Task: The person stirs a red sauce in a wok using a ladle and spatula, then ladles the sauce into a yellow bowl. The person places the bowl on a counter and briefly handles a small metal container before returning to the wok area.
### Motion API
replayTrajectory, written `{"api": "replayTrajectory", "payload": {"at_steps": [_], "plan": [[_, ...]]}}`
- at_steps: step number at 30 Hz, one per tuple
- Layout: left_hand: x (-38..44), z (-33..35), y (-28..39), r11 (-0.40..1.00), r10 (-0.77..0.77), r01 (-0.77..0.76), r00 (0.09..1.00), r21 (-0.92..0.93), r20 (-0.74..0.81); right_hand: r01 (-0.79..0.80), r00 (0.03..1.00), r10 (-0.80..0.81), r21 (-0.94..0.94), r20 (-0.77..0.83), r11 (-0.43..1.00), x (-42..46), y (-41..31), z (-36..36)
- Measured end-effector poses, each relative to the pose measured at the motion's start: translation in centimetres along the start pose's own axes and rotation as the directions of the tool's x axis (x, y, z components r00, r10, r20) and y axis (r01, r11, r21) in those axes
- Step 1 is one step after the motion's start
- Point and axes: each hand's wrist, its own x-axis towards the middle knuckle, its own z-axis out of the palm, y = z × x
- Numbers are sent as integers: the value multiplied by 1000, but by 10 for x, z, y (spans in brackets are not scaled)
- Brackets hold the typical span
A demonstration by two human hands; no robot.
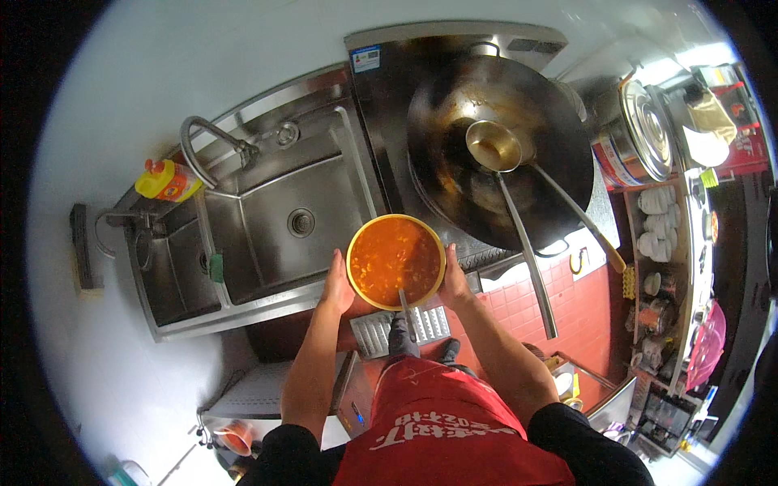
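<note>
Between my two hands is a round yellow-rimmed bowl (pixel 396 262) of orange-red soup or sauce with small bits in it. My left hand (pixel 338 284) holds its left side, my right hand (pixel 453 277) its right side. A metal spoon or ladle handle (pixel 406 308) leans out over the near rim. Beyond the bowl to the right, a large dark wok (pixel 444 200) sits on the steel stove (pixel 382 115). In the wok rest a metal ladle (pixel 493 146) with some liquid and a second long-handled utensil (pixel 574 209), its head partly hidden.
A steel sink (pixel 285 182) with a curved faucet (pixel 193 136) lies left; a yellow detergent bottle (pixel 167 181) and green sponge (pixel 216 268) are beside it. At right are a lidded steel pot (pixel 645 130) and shelves with white bowls (pixel 655 222). A metal grate (pixel 371 334) lies on the red floor.
</note>
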Motion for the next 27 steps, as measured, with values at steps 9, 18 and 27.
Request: {"api": "replayTrajectory", "payload": {"at_steps": [9,18,27], "plan": [[-53,27,-7,991,48,-61,993,120,107,106,994,-107,25,32,994,-41,21,-22],[-117,70,-79,957,-18,-28,988,288,155,76,995,-65,174,-72,982,-147,52,-82],[-139,175,-225,891,-270,111,910,441,316,129,990,-92,445,-103,886,-234,99,-265]]}}
